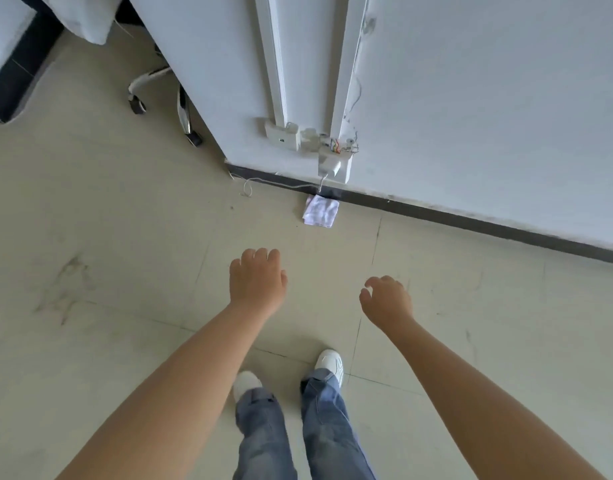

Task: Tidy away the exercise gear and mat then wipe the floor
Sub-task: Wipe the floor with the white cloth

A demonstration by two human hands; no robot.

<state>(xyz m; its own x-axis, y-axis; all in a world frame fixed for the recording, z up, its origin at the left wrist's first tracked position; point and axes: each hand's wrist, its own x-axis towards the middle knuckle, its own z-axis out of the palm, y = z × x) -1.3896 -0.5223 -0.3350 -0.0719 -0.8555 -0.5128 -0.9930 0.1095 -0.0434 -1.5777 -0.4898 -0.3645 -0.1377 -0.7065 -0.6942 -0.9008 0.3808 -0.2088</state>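
Cloth (320, 210) folded on floor (125, 237) against the baseboard (471, 221) | my left hand (257, 282) loosely curled, empty | right hand (386, 299) loosely curled, empty

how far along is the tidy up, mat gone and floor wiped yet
No mat or exercise gear shows in this view, so that part may be done, though it cannot be confirmed. In hand: nothing; the left hand and right hand hang empty above the floor. Left: wiping. The folded cloth lies untouched by the baseboard, and dark smudges mark the tiles.
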